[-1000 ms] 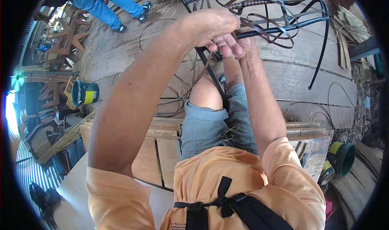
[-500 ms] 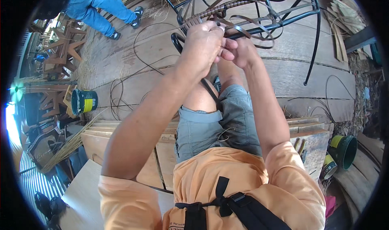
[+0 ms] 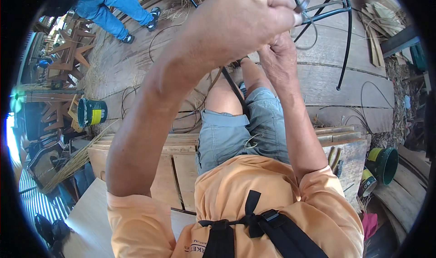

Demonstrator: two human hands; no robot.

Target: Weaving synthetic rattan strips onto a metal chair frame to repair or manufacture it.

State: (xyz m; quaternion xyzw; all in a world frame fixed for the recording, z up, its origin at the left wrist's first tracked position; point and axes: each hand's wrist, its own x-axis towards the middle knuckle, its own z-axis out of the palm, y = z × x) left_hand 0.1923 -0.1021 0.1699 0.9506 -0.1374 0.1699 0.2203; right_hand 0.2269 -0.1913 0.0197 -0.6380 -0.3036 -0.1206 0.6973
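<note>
While the left hand (image 3: pixel 260 16) is pinching the strip (image 3: pixel 316 33), steady tension's probably helping, but can't tell about the right hand (image 3: pixel 280 58).

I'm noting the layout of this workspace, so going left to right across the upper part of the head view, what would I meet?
Another person's blue trouser legs, the left hand, the right end of the black metal frame, the loose wooden slats.
</note>
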